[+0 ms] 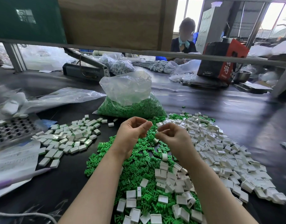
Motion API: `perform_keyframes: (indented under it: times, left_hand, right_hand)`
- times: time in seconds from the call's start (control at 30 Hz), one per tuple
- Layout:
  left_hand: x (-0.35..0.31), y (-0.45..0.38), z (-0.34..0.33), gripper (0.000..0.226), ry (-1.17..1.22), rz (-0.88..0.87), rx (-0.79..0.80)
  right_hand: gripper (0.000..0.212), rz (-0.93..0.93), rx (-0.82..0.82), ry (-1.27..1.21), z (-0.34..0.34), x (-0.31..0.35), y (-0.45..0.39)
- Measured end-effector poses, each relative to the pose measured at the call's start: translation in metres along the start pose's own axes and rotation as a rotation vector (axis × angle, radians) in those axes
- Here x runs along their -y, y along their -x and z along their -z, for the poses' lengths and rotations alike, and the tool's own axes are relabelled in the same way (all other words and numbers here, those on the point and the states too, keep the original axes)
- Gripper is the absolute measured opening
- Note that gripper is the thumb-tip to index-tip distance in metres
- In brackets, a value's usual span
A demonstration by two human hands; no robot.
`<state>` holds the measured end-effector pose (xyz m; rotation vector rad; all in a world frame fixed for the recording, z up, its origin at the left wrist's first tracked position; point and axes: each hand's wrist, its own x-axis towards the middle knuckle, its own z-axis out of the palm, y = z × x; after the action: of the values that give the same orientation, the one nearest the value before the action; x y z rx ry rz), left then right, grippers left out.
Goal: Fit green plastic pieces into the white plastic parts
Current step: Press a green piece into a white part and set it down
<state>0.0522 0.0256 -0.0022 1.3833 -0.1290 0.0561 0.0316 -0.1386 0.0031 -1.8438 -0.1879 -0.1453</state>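
Working over the dark table (220,101), we have both hands raised just above the spread of loose green plastic pieces (135,172), with empty white plastic parts (220,152) heaped to the right and spilling in among the green near us. Our right hand (173,136) has its fingers curled and seems to pinch something small and pale at the fingertips, probably a white part, though motion blur keeps us from being sure. Our left hand (132,131) is loosely curled with thumb and forefinger drawn close; whether a green piece sits between them we cannot tell. Both kinds of piece look light, rigid and smooth, so we judge they will slip or flick away under a careless squeeze. We would hold the white shell by its two flat sides, open end toward the other hand, and take the green insert by its back edge. A pile of closed white blocks (69,139) lies to the left, and a bag of green stock (131,107) stands beyond.
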Motion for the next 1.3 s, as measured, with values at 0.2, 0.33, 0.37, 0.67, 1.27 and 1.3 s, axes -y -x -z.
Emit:
perform_keyframes:
  times: [0.2, 0.33, 0.37, 0.67, 1.27, 1.3]
  left_hand:
    - [-0.0048, 0.0009, 0.0012, 0.027, 0.302, 0.092, 0.059]
    - [-0.0054, 0.0012, -0.0007, 0.029, 0.312, 0.132, 0.062]
    - [-0.0054, 0.0012, -0.0010, 0.031, 0.311, 0.137, 0.064]
    - [-0.0046, 0.0023, -0.0033, 0.032, 0.316, 0.145, 0.131]
    - [-0.0026, 0.0039, -0.0070, 0.015, 0.327, 0.142, 0.115]
    - [-0.0025, 0.0039, -0.0076, 0.016, 0.328, 0.137, 0.116]
  right_hand:
    - [0.015, -0.093, -0.015, -0.405, 0.0048, 0.0032, -0.0021]
    - [0.012, -0.139, -0.005, -0.528, 0.0055, 0.0019, -0.0036]
    - [0.011, -0.143, -0.001, -0.555, 0.0054, 0.0016, -0.0042]
    - [0.009, -0.092, -0.009, -0.515, 0.0059, -0.0004, -0.0047]
    - [0.013, -0.088, -0.049, -0.642, 0.0059, 0.0008, -0.0048]
    - [0.017, -0.093, -0.054, -0.636, 0.0056, 0.0010, -0.0048]
